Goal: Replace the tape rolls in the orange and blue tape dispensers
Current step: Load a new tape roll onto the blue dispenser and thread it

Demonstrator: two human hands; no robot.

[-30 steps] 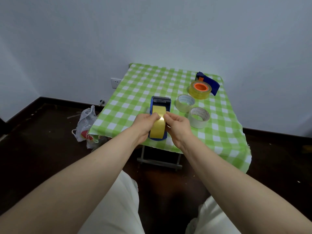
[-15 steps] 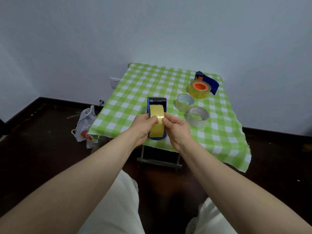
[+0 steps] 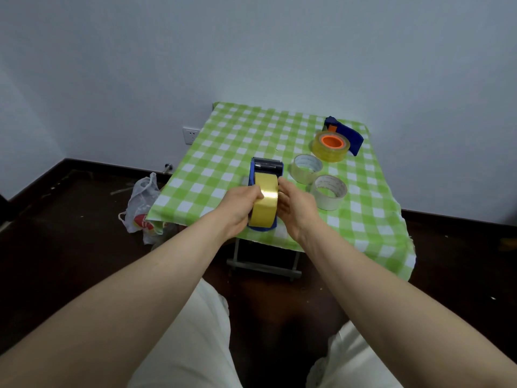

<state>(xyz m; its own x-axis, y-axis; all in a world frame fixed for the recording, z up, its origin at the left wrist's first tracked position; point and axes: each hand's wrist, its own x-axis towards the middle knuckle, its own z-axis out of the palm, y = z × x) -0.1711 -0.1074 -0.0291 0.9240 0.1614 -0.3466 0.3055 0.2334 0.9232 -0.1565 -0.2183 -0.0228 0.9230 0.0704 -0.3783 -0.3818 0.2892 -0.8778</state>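
Note:
A blue tape dispenser (image 3: 268, 167) stands near the front edge of the table, its cutter end pointing away from me. A yellow tape roll (image 3: 264, 204) sits upright in it. My left hand (image 3: 240, 206) grips the roll from the left, thumb on its tread. My right hand (image 3: 293, 206) holds the roll's right side with its fingers. At the back right lies a second dispenser (image 3: 347, 134), blue with an orange hub, holding a yellowish roll (image 3: 331, 147). Two whitish loose rolls, one (image 3: 305, 169) and the other (image 3: 330, 191), lie flat beside my right hand.
The small table wears a green and white checked cloth (image 3: 223, 152) and stands against a pale wall. A plastic bag (image 3: 142, 208) lies on the dark floor to the left. My knees in white trousers are below.
The dispenser with the yellow roll has shifted slightly left and turned straighter. My hands have moved from the roll's top down to its two sides.

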